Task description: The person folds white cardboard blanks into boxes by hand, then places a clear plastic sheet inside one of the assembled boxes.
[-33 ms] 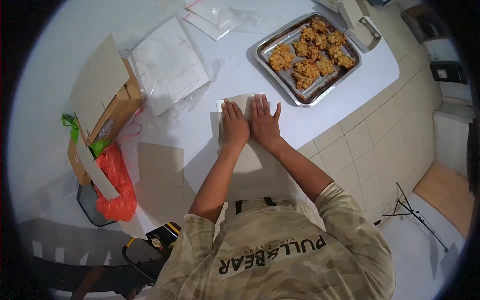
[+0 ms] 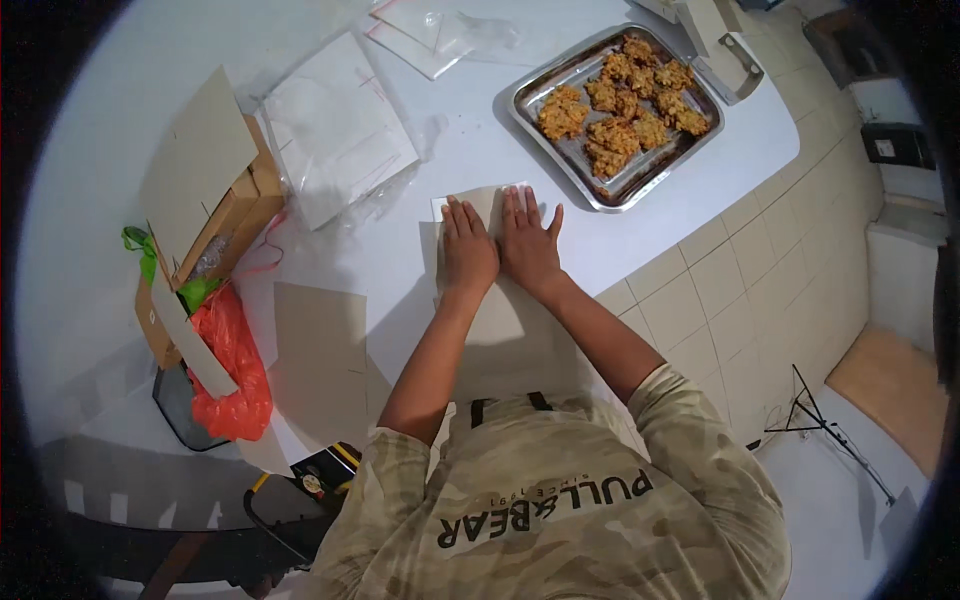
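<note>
My left hand (image 2: 468, 250) lies flat on a folded grey-beige piece of cardboard (image 2: 510, 345), fingers stretched toward its far edge. Close beside it, my right hand (image 2: 530, 245) presses flat on the same cardboard, thumb spread a little to the right. The two hands touch or nearly touch along their inner sides. White edges of the cardboard show just past the fingertips. Neither hand grasps anything. Part of the cardboard is hidden under my hands and forearms, and its near end reaches toward my shirt.
A metal tray (image 2: 588, 190) with several golden-brown fried clusters (image 2: 612, 145) stands at the far right. White sheets in clear plastic (image 2: 335, 135) lie far left. Open cardboard boxes (image 2: 200, 180) and a red plastic bag (image 2: 232, 365) are at left, near another grey cardboard sheet (image 2: 320, 350).
</note>
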The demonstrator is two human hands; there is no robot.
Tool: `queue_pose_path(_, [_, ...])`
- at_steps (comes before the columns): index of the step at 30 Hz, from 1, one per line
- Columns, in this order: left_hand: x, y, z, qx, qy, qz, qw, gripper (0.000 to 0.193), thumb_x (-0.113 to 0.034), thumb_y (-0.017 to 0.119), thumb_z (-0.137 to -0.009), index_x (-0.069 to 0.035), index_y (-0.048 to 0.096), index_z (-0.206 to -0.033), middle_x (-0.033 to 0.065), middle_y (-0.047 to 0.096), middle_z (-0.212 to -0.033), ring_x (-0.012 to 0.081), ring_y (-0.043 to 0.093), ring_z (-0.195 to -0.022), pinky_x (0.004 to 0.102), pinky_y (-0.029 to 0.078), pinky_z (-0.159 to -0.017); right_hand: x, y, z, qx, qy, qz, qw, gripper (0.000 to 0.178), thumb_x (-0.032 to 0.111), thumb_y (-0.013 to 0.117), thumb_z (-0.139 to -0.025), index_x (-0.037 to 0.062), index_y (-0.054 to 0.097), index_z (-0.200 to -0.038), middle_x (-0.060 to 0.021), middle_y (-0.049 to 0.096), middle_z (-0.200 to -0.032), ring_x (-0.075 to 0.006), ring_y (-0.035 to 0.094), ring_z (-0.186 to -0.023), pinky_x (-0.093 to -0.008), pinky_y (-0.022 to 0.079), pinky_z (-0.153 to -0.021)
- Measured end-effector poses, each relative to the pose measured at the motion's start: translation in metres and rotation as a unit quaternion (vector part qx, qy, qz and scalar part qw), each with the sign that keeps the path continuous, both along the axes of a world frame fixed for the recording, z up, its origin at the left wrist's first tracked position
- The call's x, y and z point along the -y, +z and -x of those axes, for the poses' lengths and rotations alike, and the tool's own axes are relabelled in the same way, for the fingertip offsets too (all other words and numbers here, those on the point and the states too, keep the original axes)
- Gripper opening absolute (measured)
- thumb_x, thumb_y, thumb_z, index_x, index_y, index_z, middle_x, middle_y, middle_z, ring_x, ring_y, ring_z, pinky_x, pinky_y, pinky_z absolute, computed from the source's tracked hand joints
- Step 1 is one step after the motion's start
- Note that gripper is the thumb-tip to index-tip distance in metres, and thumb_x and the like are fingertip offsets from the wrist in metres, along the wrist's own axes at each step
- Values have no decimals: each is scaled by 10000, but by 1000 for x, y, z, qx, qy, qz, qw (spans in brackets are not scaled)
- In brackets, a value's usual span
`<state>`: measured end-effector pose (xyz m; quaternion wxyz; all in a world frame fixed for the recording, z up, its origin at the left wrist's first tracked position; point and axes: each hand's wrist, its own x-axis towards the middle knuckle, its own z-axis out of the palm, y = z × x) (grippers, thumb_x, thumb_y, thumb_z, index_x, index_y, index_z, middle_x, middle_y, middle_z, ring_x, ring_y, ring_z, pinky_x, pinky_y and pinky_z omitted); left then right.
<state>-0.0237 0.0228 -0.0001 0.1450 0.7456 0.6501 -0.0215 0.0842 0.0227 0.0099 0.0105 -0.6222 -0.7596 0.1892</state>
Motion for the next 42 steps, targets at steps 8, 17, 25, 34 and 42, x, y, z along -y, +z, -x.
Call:
queue_pose_path(8, [1,-8,18,70,3,-37,997,534,-163,452,-805,117,286,-1228,268,189,-1332,362,226,-1238,397,239,-1005,-4,-19,6,0,-20,3,1000,663,363,378,-833,-14,139,-1324,-141,137,-1396,-311,98,-1292,-601,70,-967])
queue_pose_path(17, [4,5,8,22,-4,-43,999,506,-225,400,-852,-103,253,-1320,173,134,-1383,343,172,-1263,425,220,-1005,-20,6,-9,75,55,21,995,550,351,400,-820,90,299,-1294,-115,237,-1368,-277,246,-1250,-596,110,-964])
queue_pose_path(25, [8,-1,7,-27,5,-17,999,490,-329,318,-891,-171,212,-1343,138,58,-1406,340,67,-1286,435,114,-1030,-30,23,-4,114,77,-15,990,498,322,425,-806,35,418,-1213,-108,335,-1317,-280,253,-1245,-631,31,-946])
queue_pose_path(34, [9,-8,12,1,-27,-45,999,521,-281,367,-879,-130,187,-1344,155,40,-1404,333,88,-1286,428,130,-1031,-10,0,-7,203,138,-125,961,486,279,384,-815,22,404,-1227,-143,330,-1313,-282,96,-1295,-583,-45,-974])
queue_pose_path(42, [2,-4,25,191,85,-168,963,540,-151,457,-823,-39,237,-1303,212,212,-1333,358,246,-1216,426,233,-992,-35,19,0,36,131,-159,978,491,264,487,-772,66,422,-1217,-146,286,-1334,-267,142,-1283,-596,27,-968])
